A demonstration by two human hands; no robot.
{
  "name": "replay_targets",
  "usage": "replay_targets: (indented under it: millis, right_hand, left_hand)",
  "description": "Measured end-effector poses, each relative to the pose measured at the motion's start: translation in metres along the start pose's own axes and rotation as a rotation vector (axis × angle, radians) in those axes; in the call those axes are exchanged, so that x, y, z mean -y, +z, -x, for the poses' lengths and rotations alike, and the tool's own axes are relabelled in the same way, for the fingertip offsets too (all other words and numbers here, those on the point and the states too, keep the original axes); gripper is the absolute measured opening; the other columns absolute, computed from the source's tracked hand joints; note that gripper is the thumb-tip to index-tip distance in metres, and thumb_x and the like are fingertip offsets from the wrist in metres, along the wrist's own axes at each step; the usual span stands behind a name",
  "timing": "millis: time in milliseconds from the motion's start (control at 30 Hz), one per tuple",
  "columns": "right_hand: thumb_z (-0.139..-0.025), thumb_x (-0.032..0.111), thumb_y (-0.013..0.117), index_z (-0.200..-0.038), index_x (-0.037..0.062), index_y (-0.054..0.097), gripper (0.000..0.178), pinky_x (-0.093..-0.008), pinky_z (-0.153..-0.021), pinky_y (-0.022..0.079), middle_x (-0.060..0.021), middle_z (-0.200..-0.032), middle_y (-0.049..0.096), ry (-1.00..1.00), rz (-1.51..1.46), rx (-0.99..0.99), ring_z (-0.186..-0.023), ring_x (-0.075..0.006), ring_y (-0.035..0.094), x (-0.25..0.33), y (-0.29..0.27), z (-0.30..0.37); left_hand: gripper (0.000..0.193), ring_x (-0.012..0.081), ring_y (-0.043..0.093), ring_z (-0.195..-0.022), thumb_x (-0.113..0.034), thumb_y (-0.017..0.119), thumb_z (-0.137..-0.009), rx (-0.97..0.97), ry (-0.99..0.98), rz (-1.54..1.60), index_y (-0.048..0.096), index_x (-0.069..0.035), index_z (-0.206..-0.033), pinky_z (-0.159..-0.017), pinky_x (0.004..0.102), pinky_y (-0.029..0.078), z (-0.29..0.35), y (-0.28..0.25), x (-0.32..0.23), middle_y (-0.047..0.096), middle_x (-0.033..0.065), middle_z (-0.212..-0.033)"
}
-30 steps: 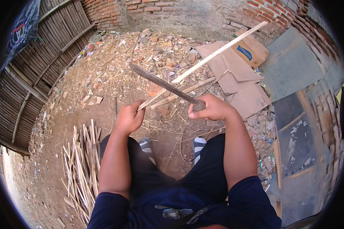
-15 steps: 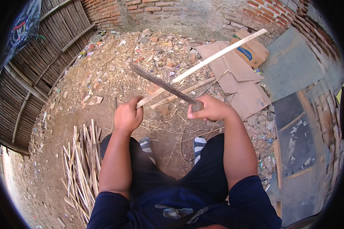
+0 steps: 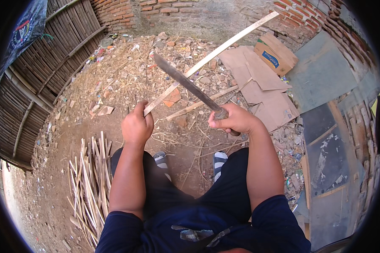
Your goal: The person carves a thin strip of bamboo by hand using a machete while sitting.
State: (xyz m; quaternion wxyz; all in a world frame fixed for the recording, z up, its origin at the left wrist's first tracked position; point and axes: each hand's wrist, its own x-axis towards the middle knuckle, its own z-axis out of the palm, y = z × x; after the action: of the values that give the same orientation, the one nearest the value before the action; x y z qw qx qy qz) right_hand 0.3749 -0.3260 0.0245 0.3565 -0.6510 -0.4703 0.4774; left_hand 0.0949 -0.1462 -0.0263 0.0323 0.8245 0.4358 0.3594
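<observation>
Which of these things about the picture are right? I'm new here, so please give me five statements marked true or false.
1. The right hand holds a long-bladed knife. True.
2. The left hand is empty. False: the left hand holds one end of a long pale strip.
3. In this view, the knife's blade crosses in front of the pale strip. True.
4. The pile of thin sticks lies beside the right leg. False: the pile of thin sticks lies on the person's left.
5. Brown cardboard lies ahead and to the right. True.
</observation>
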Motion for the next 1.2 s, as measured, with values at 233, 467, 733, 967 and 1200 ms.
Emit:
replay_targets:
  millis: [233,467,733,967,1200]
  right_hand:
    - [-0.088,0.028,0.087,-0.102,0.0078,0.071,0.029,-0.0234,-0.051,0.04,0.0044,-0.074,0.062,-0.062,-0.172,-0.035,-0.055,-0.0044,0.05,-0.012,-0.017,0.007]
    - [-0.088,0.029,0.086,-0.098,0.0074,0.072,0.027,-0.0246,-0.054,0.043,0.0034,-0.076,0.064,-0.071,0.092,-0.046,-0.061,-0.005,0.054,-0.007,-0.002,-0.003]
    - [-0.085,0.039,0.086,-0.1,0.0074,0.076,0.036,-0.039,-0.07,0.053,-0.0106,-0.081,0.071,-0.22,0.41,-0.556,-0.073,-0.0236,0.068,-0.019,-0.018,-0.006]
    - [-0.085,0.036,0.084,-0.099,0.0094,0.075,0.031,-0.0456,-0.068,0.054,-0.016,-0.083,0.073,-0.479,0.768,-0.679,-0.078,-0.0382,0.071,-0.012,0.007,-0.012]
    - [-0.087,0.035,0.083,-0.099,0.0097,0.075,0.029,-0.0459,-0.067,0.054,-0.0153,-0.083,0.073,-0.292,0.531,-0.893,-0.078,-0.0382,0.071,-0.021,-0.026,-0.007]
  left_hand:
    - [0.028,0.0434,0.071,-0.077,-0.016,0.061,-0.091,-0.003,0.008,0.014,0.071,-0.016,-0.118,-0.069,0.0532,0.056,-0.001,0.0,-0.001,0.073,0.021,-0.083]
    - [0.029,0.0444,0.071,-0.077,-0.014,0.061,-0.091,-0.001,-0.002,0.012,0.072,-0.015,-0.118,-0.07,0.0529,0.055,0.0,0.0,-0.001,0.072,0.0223,-0.082]
    - [0.027,0.0437,0.072,-0.078,-0.019,0.061,-0.091,0.08,-0.024,0.034,0.072,-0.017,-0.115,-0.072,0.0544,0.057,-0.001,0.002,0.0,0.075,0.0201,-0.085]
    - [0.03,0.0434,0.073,-0.079,-0.02,0.061,-0.091,0.083,0.026,0.075,0.072,-0.019,-0.118,-0.073,0.0536,0.058,0.001,-0.002,-0.012,0.075,0.0194,-0.085]
    - [0.031,0.0449,0.072,-0.082,-0.017,0.06,-0.092,0.12,-0.032,0.024,0.071,-0.016,-0.12,-0.073,0.0534,0.056,-0.001,-0.004,0.0,0.073,0.0237,-0.085]
